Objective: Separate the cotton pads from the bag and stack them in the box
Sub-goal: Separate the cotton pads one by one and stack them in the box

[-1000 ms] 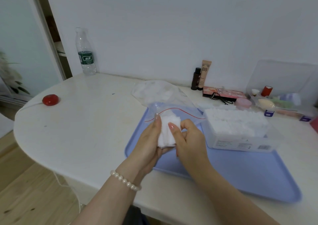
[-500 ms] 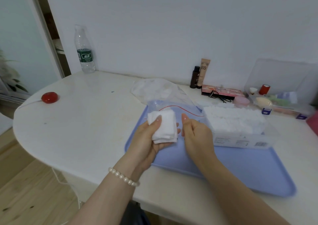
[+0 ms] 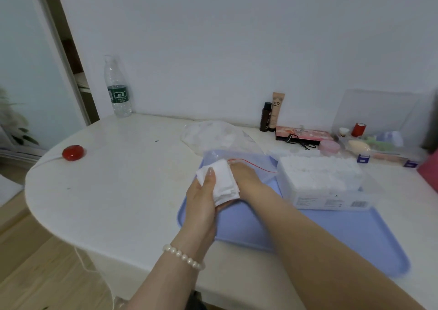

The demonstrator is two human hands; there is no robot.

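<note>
the left hand [image 3: 201, 198] grips a stack of cotton pads [image 3: 221, 182] over the tray [image 3: 355, 236]; the right hand [image 3: 244, 174] reaches into the bag [image 3: 237, 158], its grip hidden, left of the box [image 3: 320, 186].

White rounded worktop [image 3: 123, 191]: smooth, hard, faint sheen, a few small marks. Light-blue rectangular plastic tray [image 3: 355, 238]: smooth, satin finish. Clear thin plastic zip bag with red seal line [image 3: 239, 154]: glossy, crinkled film. Stack of white square cotton pads [image 3: 224, 184]: soft, matt, fibrous, layered edges showing. Clear rigid plastic box filled with white cotton pads [image 3: 320, 186]: smooth glossy walls, printed paper label on the front. Clear plastic water bottle with green label [image 3: 117, 89]: ribbed, shiny. Red round glossy object [image 3: 72, 152]: smooth, specular highlight. White pearl-bead bracelet [image 3: 183, 257]: lustrous. Floor [image 3: 35, 274]: light wood-grain boards, matt.
</note>
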